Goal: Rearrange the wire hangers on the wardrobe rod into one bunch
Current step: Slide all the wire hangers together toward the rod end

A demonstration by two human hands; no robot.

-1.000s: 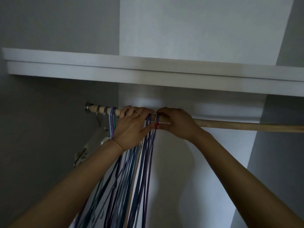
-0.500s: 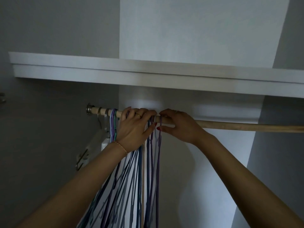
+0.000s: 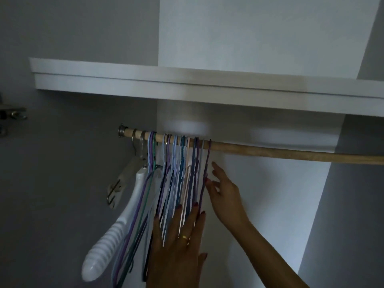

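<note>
Wire hangers (image 3: 182,173): I count them only roughly; thin coated wires in purple, blue, teal and pale tones, hooked over the left part of the rod, loosely grouped with small gaps between hooks. Their long legs hang down and splay slightly toward the lower left.
Rod (image 3: 291,152): round wooden pole, pale and matte, running from a metal socket (image 3: 122,130) on the left wall out past the right edge.
Left hand (image 3: 178,244): I see it from the back, flat, fingers straight and spread a little, lying against the lower legs of the wire hangers. A gold ring (image 3: 184,237) sits on one finger; nails are dark red.
Right hand (image 3: 223,194): held to the right of the bunch, fingers extended and fanned apart; fingertips (image 3: 206,180) touch or nearly touch the outermost purple wire. I cannot tell which. It grips nothing.
White hanger (image 3: 116,223): thick moulded plastic, ribbed rounded shoulder end, hanging left of the wires from a metal hook.
Shelf (image 3: 187,84): flat white board with a stepped front edge, directly above the rod.
Walls: smooth grey-white panels, dim light.
Hinge (image 3: 12,114): metal fitting at the far left edge.
</note>
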